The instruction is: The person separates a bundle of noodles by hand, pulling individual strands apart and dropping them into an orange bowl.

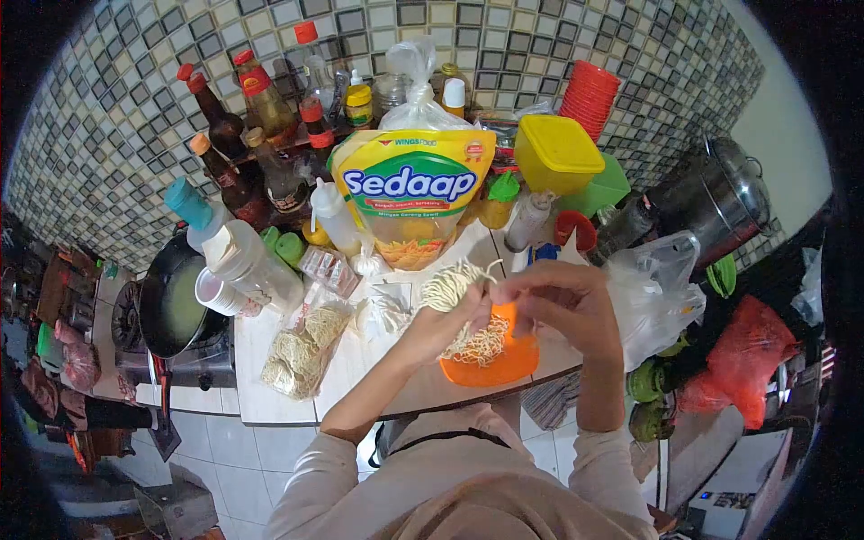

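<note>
My left hand (453,319) is closed around a bundle of pale dried noodles (448,286), held above an orange bowl (486,373). Broken noodle pieces (481,347) lie in that bowl. Close beside it, my right hand (562,301) has its fingers bent together at the edge of the bundle; what is between them is too small to make out. A clear bag of dried noodle cakes (306,351) rests on the counter to the left of my left hand. Behind the hands stands a yellow Sedaap oil pouch (412,198).
At the left, a dark pan (175,301) with liquid sits on the stove. Several sauce bottles (216,117) line the tiled wall. A yellow lidded container (558,155), stacked red cups (589,101) and a white plastic bag (657,292) are on the right.
</note>
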